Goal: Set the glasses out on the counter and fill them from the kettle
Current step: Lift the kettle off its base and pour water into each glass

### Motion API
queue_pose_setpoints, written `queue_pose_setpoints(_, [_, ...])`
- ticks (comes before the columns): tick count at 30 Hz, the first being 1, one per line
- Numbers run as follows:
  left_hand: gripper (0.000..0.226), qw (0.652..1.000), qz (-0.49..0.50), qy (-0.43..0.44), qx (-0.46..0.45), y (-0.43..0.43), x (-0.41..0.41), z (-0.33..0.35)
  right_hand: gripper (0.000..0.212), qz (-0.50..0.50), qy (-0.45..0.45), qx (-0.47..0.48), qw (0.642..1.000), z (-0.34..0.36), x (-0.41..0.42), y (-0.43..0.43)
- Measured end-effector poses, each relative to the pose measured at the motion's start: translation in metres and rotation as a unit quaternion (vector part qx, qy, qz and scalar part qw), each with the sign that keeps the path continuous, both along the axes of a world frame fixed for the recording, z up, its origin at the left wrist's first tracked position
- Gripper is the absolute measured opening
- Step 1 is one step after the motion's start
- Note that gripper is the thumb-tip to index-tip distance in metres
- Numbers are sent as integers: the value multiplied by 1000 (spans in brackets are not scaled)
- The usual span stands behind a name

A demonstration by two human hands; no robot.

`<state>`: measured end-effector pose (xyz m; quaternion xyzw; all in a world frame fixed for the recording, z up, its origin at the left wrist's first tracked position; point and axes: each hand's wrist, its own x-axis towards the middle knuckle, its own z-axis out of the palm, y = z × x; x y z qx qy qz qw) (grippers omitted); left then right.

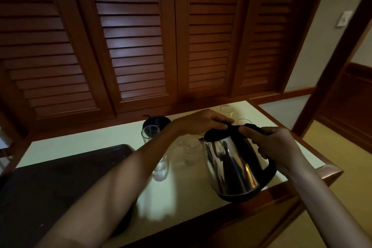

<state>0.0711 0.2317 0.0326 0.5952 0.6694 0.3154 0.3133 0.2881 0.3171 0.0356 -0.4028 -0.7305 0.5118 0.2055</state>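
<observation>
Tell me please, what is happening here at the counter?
A person holds a steel kettle above the counter. The right hand grips its black handle and the left hand rests on the lid. Several glasses stand on the counter. The kettle's base sits at the back, beside a dark tray.

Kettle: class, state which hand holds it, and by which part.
The right hand holds the steel kettle by its black handle; the left hand rests flat on its lid.
</observation>
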Motion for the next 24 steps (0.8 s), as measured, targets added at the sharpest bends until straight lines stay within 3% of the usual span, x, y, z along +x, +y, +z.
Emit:
queue_pose_setpoints(11, [40,999,-49,1,-3,34,24,13,77,-41,30,16,999,7,29,24])
queue_pose_setpoints(18, [40,998,-55,5,3,66,29,16,54,-62,14,-20,998,19,35,46])
queue_pose_setpoints(24, [40,999,-40,-16,3,86,26,13,41,-45,-2,41,998,21,31,64])
